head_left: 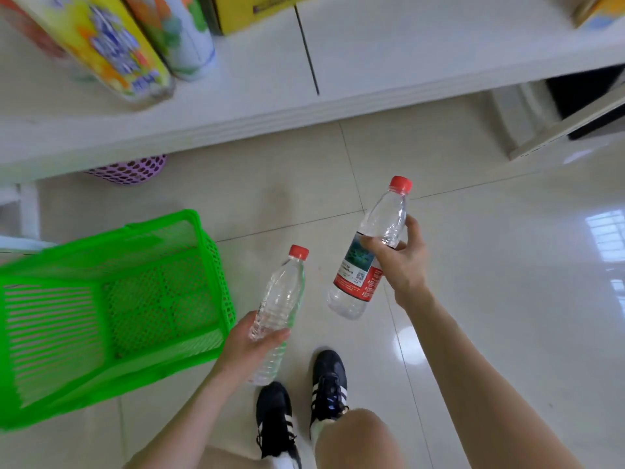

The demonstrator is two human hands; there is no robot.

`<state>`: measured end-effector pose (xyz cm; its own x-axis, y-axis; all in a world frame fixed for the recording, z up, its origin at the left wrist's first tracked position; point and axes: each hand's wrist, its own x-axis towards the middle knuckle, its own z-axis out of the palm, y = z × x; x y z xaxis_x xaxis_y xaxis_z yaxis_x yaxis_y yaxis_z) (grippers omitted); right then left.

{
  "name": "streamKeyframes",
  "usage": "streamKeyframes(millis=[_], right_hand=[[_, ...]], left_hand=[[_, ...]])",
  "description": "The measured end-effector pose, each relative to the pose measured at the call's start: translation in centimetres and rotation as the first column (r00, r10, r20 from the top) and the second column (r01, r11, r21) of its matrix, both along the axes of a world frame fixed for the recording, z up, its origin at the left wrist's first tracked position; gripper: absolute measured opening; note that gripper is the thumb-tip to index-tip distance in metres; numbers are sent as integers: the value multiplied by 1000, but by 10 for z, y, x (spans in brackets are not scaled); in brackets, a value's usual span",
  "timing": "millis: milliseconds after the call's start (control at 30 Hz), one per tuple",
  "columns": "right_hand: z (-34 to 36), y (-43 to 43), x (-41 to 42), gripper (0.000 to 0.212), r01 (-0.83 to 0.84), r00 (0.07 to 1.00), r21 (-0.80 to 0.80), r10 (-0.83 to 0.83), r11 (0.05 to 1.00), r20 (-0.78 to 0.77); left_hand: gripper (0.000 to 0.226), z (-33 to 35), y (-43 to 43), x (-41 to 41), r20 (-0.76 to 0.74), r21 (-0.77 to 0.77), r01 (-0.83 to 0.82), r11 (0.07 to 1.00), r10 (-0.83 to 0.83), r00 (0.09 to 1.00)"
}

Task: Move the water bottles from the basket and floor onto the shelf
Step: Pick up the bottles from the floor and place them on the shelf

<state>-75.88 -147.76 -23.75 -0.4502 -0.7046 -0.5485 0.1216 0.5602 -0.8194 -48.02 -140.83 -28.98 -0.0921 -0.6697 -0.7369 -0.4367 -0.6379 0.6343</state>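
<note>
Water bottles, two, red-capped: both being carried above the tiled floor (490, 272), neither shelved yet. Left hand (252, 340) is gripping the clear bottle (282, 296) low on its body; right hand (400, 265) is clasping the red-labelled bottle (363, 265) below its shoulder. Green basket (209, 252) is sitting apparently empty, though blur is obscuring it. White shelf (389, 62) is awaiting both.

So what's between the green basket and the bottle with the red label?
The other bottle, held by the left hand, with bare floor on either side, in the head view.

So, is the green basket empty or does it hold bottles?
Empty, as far as seen: inside the green basket only its mesh bottom shows.
</note>
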Motion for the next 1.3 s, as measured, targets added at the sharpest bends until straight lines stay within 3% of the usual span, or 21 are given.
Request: streamKeyframes(millis=[167,300,500,667,967,1300], right_hand=[[102,-1,14,63,-70,998,-25,70,997,2],[180,0,25,66,-105,994,-59,105,993,-7],[289,10,46,75,-215,976,-106,218,971,15],[365,26,73,64,-276,960,-176,280,945,-5],[449,59,158,65,-315,945,-308,326,898,-18],[511,68,270,63,-410,905,-451,415,793,-93]], left_hand=[[31,107,-7,4,-64,-28,-101,995,99,993],[57,188,-7,9,-151,4,-218,976,216,965],[48,289,-1,17,-250,-43,-350,936,329,911],[64,360,8,31,-343,-82,-427,901,377,860],[40,465,21,105,-448,-202,-526,826,400,800],[75,543,30,221,-521,-279,-560,780,367,771]])
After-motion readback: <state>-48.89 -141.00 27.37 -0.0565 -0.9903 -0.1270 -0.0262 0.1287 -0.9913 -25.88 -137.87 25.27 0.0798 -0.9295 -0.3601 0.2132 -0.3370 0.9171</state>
